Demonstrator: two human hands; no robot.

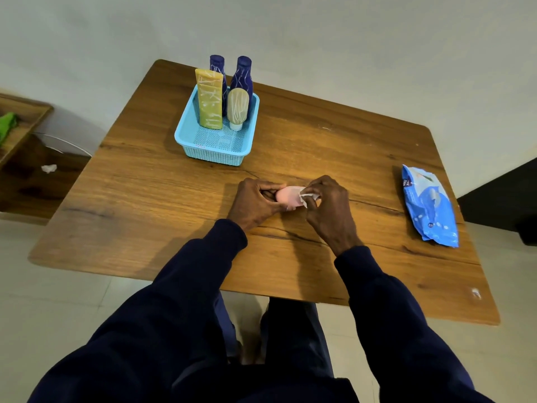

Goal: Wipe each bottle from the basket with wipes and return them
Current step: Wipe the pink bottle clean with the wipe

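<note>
Pink bottle [286, 196]: long axis left-right; left hand [255, 203], fingers curled round its left end; right hand [328, 206], fingers pinching wipe [308, 196] against its right end; basket [213, 154] farther, leftward.

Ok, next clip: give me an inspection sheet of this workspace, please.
Surface: wooden table, dark cracks in the grain.
Job's things: blue basket holds yellow tube, beige tube and two dark blue bottles, upright; pink bottle out, in the hands; wipes pack by the right edge.
Clutter: white scrap near the near right corner.
Hands: left hand grips the pink bottle; right hand pinches a white wipe against it.
Cables: nothing seen.
Surroundings: wooden shelf at left, pale wall, tiled floor.
</note>
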